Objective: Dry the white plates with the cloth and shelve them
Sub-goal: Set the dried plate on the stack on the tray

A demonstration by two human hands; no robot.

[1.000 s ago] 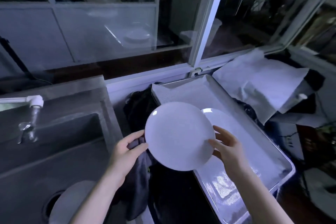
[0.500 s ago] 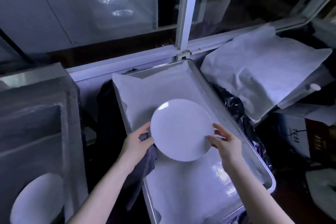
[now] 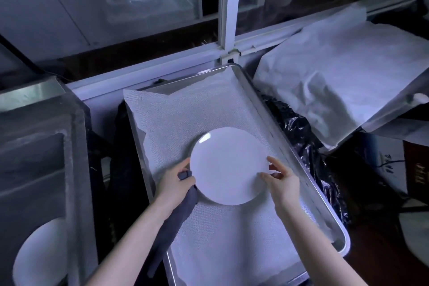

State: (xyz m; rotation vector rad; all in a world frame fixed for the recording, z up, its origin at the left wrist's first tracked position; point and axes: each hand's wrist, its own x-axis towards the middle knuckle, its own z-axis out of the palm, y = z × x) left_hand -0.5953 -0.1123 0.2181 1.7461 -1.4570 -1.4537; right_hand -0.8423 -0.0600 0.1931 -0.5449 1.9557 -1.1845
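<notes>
A round white plate lies low over the white liner of a metal tray, near the tray's middle. My left hand grips the plate's left rim together with a dark grey cloth that hangs down past my wrist. On the plate's right rim rests my right hand, its fingers curled over the edge. Whether a second plate lies under this one I cannot tell. Another white plate sits in the sink at the lower left.
A grey sink fills the left side. White crumpled paper covers a surface at the right, above black plastic. A window frame runs along the back.
Both hands carried the plate from above the gap beside the sink, rightward and down onto the tray's liner. The view swung right, and the tap left the frame.
</notes>
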